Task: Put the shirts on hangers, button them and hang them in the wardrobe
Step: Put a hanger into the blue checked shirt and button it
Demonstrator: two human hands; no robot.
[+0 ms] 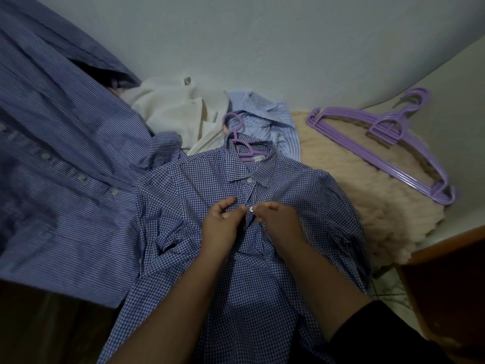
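A blue checked shirt (296, 195) lies flat in the middle with a purple hanger (240, 139) inside it, the hook sticking out above the collar. The collar button is fastened. My left hand (223, 222) pinches the left edge of the shirt's placket at the second button. My right hand (278, 219) pinches the right edge just beside that white button (251, 209). Both hands meet at the button on the chest.
A large blue striped shirt (60, 166) hangs at the left. A cream shirt (181, 111) and a light blue striped shirt (273, 122) lie crumpled behind. A stack of purple hangers (380, 145) rests on a beige fluffy blanket (367, 206). A wooden edge (446, 285) stands at the right.
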